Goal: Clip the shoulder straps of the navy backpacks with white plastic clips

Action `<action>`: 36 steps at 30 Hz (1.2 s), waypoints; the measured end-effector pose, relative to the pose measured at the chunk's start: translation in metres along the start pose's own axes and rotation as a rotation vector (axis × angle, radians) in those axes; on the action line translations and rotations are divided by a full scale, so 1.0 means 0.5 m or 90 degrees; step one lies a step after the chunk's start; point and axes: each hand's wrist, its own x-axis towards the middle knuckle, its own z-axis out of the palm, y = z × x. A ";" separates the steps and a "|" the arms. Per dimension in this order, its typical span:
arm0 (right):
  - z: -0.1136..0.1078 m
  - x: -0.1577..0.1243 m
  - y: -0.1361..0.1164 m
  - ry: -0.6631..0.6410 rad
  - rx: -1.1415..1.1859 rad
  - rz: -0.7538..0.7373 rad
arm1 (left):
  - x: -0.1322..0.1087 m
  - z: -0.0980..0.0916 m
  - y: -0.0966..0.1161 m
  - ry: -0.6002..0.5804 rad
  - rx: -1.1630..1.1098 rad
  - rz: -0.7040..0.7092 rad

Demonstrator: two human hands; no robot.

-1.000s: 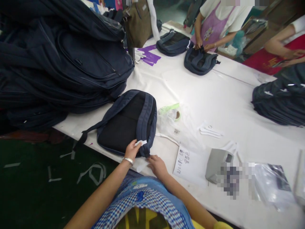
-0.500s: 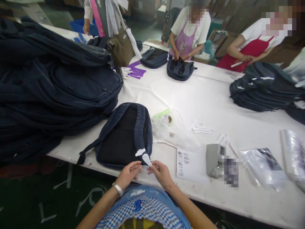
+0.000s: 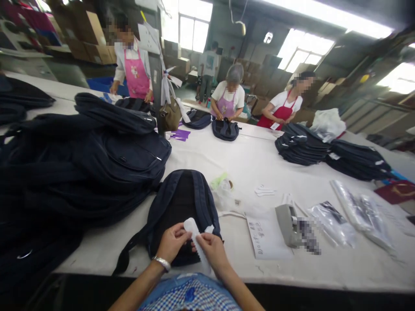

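Observation:
A navy backpack [image 3: 181,196] lies on the table in front of me, its shoulder straps facing up. Over its near end, both hands hold a white strip [image 3: 191,226] with a rounded end and a jagged edge; its material is unclear. My left hand [image 3: 171,244] pinches the strip near the rounded end. Lower down, the fingers of my right hand [image 3: 212,250] are closed on the same strip, whose tail hangs below them. Another white piece [image 3: 210,229] shows on the right shoulder strap, partly behind my right hand.
A large heap of navy bags [image 3: 81,168] rises at the left. Right of the backpack lie a clear plastic bag [image 3: 223,198], a handwritten sheet [image 3: 259,242], a grey tape dispenser [image 3: 287,224] and plastic packets [image 3: 333,224]. Co-workers stand across the table beside stacked backpacks [image 3: 303,144].
My view has tilted up, showing more of the room. Both hands have come over the backpack's near end, and the white strip is now raised between them, with more of its length showing.

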 end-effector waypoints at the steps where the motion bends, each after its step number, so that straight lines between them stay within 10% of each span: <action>1: 0.013 0.000 -0.002 0.046 -0.017 -0.032 | 0.002 -0.020 0.005 0.012 0.002 0.002; 7: 0.095 -0.009 0.000 0.168 0.016 -0.090 | -0.004 -0.106 0.036 -0.043 -0.062 -0.048; 18: 0.165 -0.050 -0.003 0.179 0.056 -0.153 | -0.015 -0.122 0.047 -0.154 0.015 -0.061; 32: 0.121 -0.045 -0.021 0.244 0.178 -0.130 | 0.023 -0.074 0.093 -0.049 -0.074 -0.030; 36: 0.099 -0.054 -0.060 0.174 0.171 -0.141 | 0.027 -0.013 0.109 -0.149 -0.031 -0.014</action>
